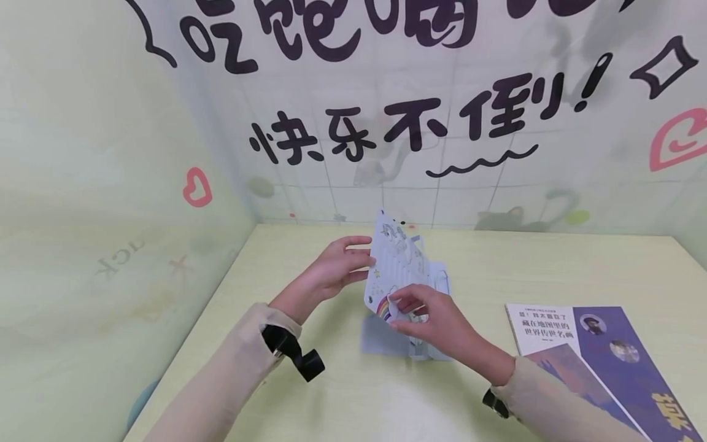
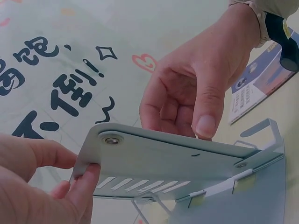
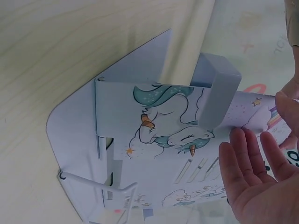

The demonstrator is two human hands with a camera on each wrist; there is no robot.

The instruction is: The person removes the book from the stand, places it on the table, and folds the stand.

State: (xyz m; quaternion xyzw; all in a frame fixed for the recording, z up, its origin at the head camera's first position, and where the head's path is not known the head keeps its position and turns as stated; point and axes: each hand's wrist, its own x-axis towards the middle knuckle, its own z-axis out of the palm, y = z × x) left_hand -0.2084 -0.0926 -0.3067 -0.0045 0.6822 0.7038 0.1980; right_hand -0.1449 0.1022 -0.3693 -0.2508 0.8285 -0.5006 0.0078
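A folding book stand (image 1: 400, 264) of pale sheet metal, printed with unicorns and a rainbow, stands on the table with its slotted panel raised. My left hand (image 1: 345, 267) grips the panel's free left edge; in the left wrist view, its fingers (image 2: 86, 179) lie around the corner. My right hand (image 1: 433, 316) is at the panel's near edge beside the rainbow, fingers bent, fingertips right at the printed face. I cannot tell whether it pinches anything. A pale clip (image 3: 222, 88) projects over the panel's side, and a wire bracket (image 3: 98, 182) sits near the hinge.
Two overlapping books or booklets, a purple and white one (image 1: 624, 350) and another with a painted cover (image 1: 574, 380), lie at the right of the pale wooden table (image 1: 309, 405). Behind rises a wall (image 1: 342, 202) printed with large dark characters.
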